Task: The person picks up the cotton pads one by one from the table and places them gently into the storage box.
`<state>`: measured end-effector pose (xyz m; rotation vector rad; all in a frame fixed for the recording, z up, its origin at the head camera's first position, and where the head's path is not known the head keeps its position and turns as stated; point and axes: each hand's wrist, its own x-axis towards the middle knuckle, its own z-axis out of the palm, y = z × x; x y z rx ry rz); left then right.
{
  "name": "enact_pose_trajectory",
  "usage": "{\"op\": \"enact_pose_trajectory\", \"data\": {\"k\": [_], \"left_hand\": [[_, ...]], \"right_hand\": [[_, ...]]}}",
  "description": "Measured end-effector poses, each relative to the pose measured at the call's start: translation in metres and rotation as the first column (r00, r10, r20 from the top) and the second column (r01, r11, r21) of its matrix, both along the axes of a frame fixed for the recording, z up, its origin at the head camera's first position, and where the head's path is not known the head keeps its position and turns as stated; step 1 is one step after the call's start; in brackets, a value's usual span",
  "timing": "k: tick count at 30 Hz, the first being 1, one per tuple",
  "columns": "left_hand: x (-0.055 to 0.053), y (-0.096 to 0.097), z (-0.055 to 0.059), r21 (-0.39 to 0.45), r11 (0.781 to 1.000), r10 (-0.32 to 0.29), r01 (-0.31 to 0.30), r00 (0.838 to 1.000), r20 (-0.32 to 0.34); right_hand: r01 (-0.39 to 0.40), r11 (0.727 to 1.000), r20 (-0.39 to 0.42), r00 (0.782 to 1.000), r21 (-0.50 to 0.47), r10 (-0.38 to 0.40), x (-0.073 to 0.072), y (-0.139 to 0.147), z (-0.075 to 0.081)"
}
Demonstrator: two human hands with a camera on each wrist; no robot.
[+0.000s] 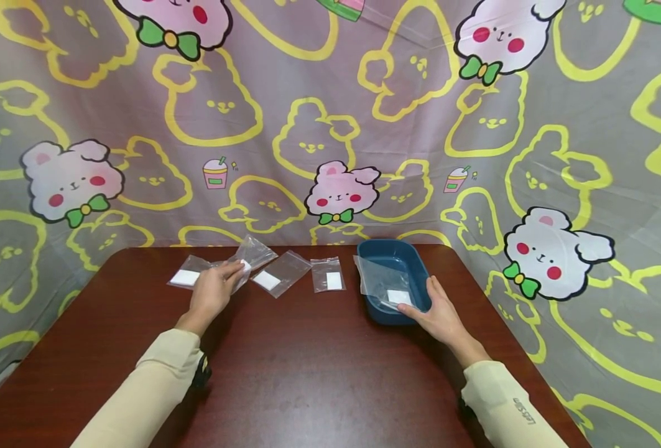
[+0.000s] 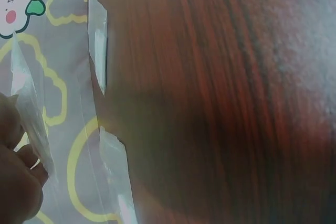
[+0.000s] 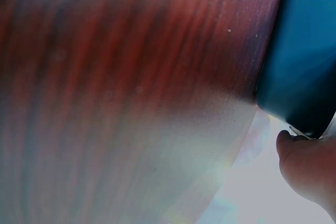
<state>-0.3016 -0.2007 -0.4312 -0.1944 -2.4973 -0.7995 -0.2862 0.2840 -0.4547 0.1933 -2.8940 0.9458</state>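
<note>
At the left of the table, my left hand [image 1: 211,294] pinches a clear plastic bag [image 1: 243,269] with a white patch on it. In the left wrist view that bag [image 2: 29,108] stands up off the table beside my fingertips. My right hand [image 1: 441,316] holds another clear bag [image 1: 383,280], tilted over the blue plastic bin [image 1: 393,317], with a white patch near its lower corner. The thumb lies along the bag's lower edge. Seen from the right wrist, the hand [image 3: 310,169] is right at the bin's end, and the bag is mostly hidden.
Several more clear bags with white patches lie on the dark wooden table [image 1: 308,373]: one left bag [image 1: 184,277] by my left hand, one middle bag [image 1: 288,269], and a smaller bag [image 1: 327,275] nearer the bin. A patterned curtain [image 1: 252,124] hangs behind and beside the table.
</note>
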Motion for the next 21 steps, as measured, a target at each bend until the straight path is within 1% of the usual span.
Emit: {"op": "enact_pose_trajectory", "data": {"k": [5,8,14,21], "left_hand": [[-0.001,0.008,0.001,-0.008,1.0,-0.005,0.005,1.0,-0.006],[-0.001,0.013,0.001,-0.001,1.0,-0.017,0.017,1.0,-0.001],[-0.003,0.028,0.004,-0.002,1.0,-0.022,0.022,1.0,0.008],[-0.011,0.049,0.007,0.029,0.997,-0.073,0.073,0.997,-0.01]], "right_hand": [[0.001,1.0,-0.012,1.0,-0.005,-0.001,0.001,0.0,0.0],[-0.001,1.0,-0.021,1.0,-0.003,0.001,0.001,0.0,-0.001],[-0.006,1.0,-0.028,1.0,-0.003,0.005,0.001,0.001,-0.001],[-0.005,1.0,-0.035,0.999,-0.004,0.005,0.001,0.001,-0.003]]}}
